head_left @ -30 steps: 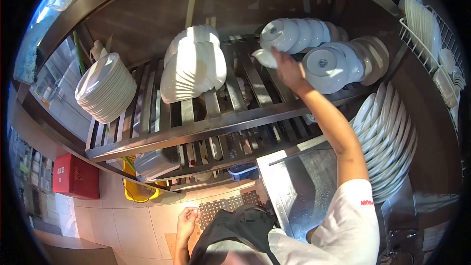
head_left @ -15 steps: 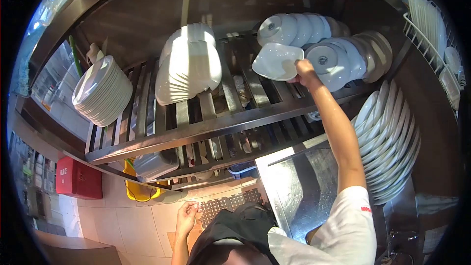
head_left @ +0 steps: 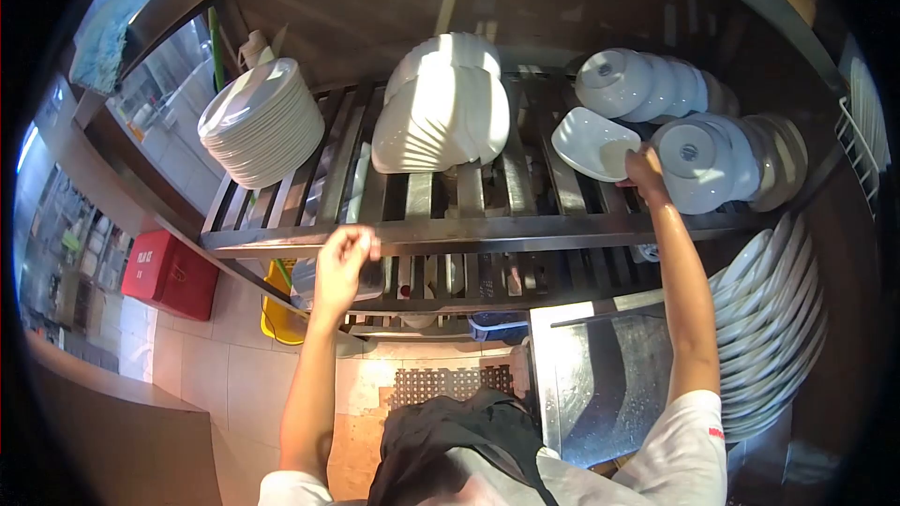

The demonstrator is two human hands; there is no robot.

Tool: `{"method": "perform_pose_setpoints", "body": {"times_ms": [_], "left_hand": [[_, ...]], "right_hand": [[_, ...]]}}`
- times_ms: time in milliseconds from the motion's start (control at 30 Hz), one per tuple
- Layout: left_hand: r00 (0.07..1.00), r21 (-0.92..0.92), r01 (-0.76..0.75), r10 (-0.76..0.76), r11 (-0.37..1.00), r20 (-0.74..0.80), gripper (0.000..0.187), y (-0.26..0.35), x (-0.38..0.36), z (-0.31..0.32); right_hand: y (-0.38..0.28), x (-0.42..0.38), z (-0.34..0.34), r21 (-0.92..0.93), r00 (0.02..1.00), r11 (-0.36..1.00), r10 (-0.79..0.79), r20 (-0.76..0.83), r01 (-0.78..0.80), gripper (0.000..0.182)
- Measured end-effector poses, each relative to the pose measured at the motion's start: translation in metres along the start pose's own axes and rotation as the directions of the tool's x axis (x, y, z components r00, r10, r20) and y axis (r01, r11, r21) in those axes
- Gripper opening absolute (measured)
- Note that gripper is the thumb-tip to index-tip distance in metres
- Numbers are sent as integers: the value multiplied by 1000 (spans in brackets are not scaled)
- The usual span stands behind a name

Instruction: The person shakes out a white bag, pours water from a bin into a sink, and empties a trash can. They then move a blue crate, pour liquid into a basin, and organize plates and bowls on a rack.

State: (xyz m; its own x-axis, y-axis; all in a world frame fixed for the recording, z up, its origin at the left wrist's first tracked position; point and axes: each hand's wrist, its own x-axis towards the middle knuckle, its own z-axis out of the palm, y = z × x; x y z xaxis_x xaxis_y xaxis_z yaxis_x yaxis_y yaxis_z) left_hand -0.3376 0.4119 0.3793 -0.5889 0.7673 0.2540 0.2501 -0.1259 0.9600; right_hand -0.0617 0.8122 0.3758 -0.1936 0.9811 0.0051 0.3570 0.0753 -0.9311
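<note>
Dish [head_left: 592, 142] tilted on rack [head_left: 487, 230], beside bowl stacks [head_left: 698, 155]. Right hand [head_left: 643, 171] fingers closed on its rim. Left hand [head_left: 342, 258] raised at rack's front rail, fingers curled narrow, holding nothing visible.

A slatted stainless-steel rack shelf [head_left: 487, 230] spans the middle, sunlight falling across its centre, with a dark metal upper shelf [head_left: 394, 0] above at twelve o'clock. At seven o'clock lie pale square floor tiles [head_left: 220, 370] and a red plastic box [head_left: 169, 272]; a black perforated floor mat [head_left: 450, 382] sits at six o'clock beside a wet steel counter [head_left: 600, 375].
</note>
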Motion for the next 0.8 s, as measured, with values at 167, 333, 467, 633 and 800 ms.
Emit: {"method": "perform_pose_setpoints", "body": {"times_ms": [167,333,467,633,800], "left_hand": [[971,271,-180,214,946,-105,35,-17,75,9],[968,470,-134,217,872,-126,65,-25,128,10],[984,561,151,-70,814,-163,87,-51,168,7],[990,515,136,-135,846,-40,88,-64,188,12],[984,432,178,-156,884,-87,92,-53,184,21]], "right_hand": [[-2,4,1,-78,998,997,6,-57,-10,48],[-6,-18,10,-395,904,883,-361,-228,253,51],[-85,-88,79,-151,818,808,-574,16,570,65],[-104,-75,172,49,697,708,-704,137,705,78],[-128,-70,201,-39,768,783,-617,-173,621,57]]}}
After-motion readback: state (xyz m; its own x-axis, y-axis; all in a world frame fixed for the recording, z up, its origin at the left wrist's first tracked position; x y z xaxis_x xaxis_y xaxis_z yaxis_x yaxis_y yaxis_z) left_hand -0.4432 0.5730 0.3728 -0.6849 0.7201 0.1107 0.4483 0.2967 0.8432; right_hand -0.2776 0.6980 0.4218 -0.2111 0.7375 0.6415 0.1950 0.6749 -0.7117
